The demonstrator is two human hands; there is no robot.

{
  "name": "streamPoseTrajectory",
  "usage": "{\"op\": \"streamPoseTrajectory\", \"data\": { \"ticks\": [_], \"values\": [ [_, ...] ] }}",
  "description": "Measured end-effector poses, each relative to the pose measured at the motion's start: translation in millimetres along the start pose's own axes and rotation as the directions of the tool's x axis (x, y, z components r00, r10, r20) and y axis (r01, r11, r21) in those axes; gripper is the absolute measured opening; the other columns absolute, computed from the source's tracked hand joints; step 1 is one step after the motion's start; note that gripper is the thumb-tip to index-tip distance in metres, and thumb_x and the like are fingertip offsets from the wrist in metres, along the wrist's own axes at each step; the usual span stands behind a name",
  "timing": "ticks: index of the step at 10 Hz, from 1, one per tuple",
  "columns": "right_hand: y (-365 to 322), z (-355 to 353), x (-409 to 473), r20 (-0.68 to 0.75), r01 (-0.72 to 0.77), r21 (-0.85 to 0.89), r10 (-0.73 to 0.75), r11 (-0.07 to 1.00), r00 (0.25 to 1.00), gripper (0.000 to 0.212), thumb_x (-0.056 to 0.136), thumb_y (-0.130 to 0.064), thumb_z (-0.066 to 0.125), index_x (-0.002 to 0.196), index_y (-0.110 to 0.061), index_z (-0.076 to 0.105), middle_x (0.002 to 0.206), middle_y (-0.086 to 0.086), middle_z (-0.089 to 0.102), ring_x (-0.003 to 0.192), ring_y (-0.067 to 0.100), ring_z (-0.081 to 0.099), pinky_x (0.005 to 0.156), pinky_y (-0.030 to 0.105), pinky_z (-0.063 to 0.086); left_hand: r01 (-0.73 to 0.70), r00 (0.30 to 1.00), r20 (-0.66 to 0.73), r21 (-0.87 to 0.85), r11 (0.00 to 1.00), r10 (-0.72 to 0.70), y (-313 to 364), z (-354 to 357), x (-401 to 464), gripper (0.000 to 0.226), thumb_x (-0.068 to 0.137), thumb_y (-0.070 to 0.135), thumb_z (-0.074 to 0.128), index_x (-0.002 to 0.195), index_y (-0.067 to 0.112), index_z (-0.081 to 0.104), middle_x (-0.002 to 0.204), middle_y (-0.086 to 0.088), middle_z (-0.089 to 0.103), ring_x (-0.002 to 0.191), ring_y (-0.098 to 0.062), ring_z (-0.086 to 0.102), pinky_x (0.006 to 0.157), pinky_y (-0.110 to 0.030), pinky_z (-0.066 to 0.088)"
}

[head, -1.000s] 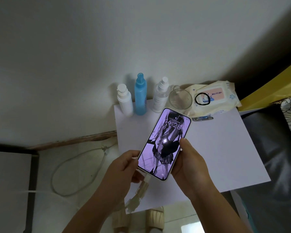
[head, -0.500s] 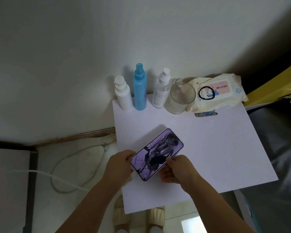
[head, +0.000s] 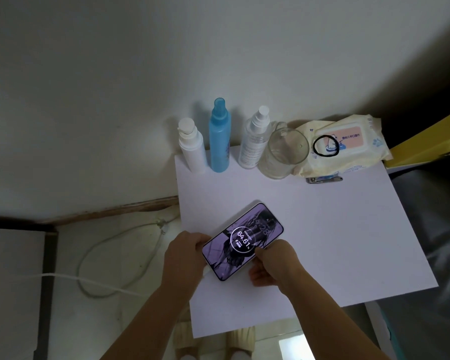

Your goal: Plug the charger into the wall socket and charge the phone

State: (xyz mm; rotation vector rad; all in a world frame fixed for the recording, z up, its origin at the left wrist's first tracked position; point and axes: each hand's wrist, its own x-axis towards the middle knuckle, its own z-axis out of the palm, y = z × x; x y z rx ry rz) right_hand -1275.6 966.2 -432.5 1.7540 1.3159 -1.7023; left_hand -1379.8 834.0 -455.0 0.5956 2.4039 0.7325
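Phone (head: pixel 242 241) lies screen-up and diagonal on the white table (head: pixel 335 242), near its left edge, and I have both hands on it. My left hand (head: pixel 185 255) curls over the lower-left end, fingers wrapped round the edge, forearm coming up from the bottom of the view. My right hand (head: pixel 273 263) pinches the long right-hand edge, thumb on the screen side, other fingers tucked beneath and resting on the table; that forearm runs in from bottom right. Neither hand is spread: both are narrow, closed on the phone.

Screen is lit, purple wallpaper, with a white ring reading "64.61%" and a small battery mark under it. Clock digits above the ring are too faint to read. A short white plug end (head: pixel 206 272) shows at the phone's lower-left corner beside my left hand. White cable (head: pixel 89 280) trails left across the floor and loops there; I can't tell where it ends.

Along the wall at the table's back: white pump bottle (head: pixel 192 146), blue spray bottle (head: pixel 220 136), clear spray bottle (head: pixel 255 141) with print too small to read, glass jar (head: pixel 283 152), wet-wipes pack (head: pixel 346 144) with Chinese text on a pink label, not legible. Black hair tie (head: pixel 326 145) lies on the pack. Nail clipper (head: pixel 324 179) sits just in front of it.
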Motion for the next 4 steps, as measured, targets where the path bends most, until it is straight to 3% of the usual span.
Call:
{"op": "streamPoseTrajectory", "data": {
  "ticks": [1,2,4],
  "values": [
    [0.5,-1.1,1.5,-0.012,0.003,-0.041,-0.004,0.999,1.000,0.037,0.094,-0.013,0.048,0.060,0.000,0.055,0.053,0.016,0.058,0.039,0.023,0.056,0.041,0.029,0.054,0.012,1.000,0.005,0.007,1.000,-0.012,-2.4,1.2,2.0,0.018,0.079,0.012,0.062,0.094,0.012,0.071,0.089,-0.011,0.069,0.077,-0.012,0.050,0.059,-0.016,0.025],
    [4.0,-3.5,-4.3,-0.010,0.032,-0.153,-0.034,0.988,0.999,0.035,0.095,-0.016,0.045,0.063,-0.004,0.054,0.057,0.014,0.059,0.042,0.022,0.054,0.048,0.029,0.053,0.051,0.999,0.007,0.030,0.998,-0.051,-1.2,-2.1,-0.2,0.021,0.087,0.012,0.050,0.103,0.010,0.064,0.101,-0.012,0.066,0.086,-0.018,0.057,0.072,-0.018,0.033],
    [13.0,-14.5,-34.5,0.018,0.194,-0.482,-0.212,0.854,0.977,0.018,0.089,-0.007,0.039,0.081,-0.006,0.055,0.083,0.015,0.064,0.066,0.023,0.056,0.064,0.030,0.046,0.050,0.995,0.077,0.190,0.980,-0.066,10.9,-36.0,-19.9,0.024,0.089,0.011,0.042,0.108,0.013,0.056,0.108,-0.010,0.059,0.090,-0.019,0.058,0.077,-0.025,0.043]
  ]
}}
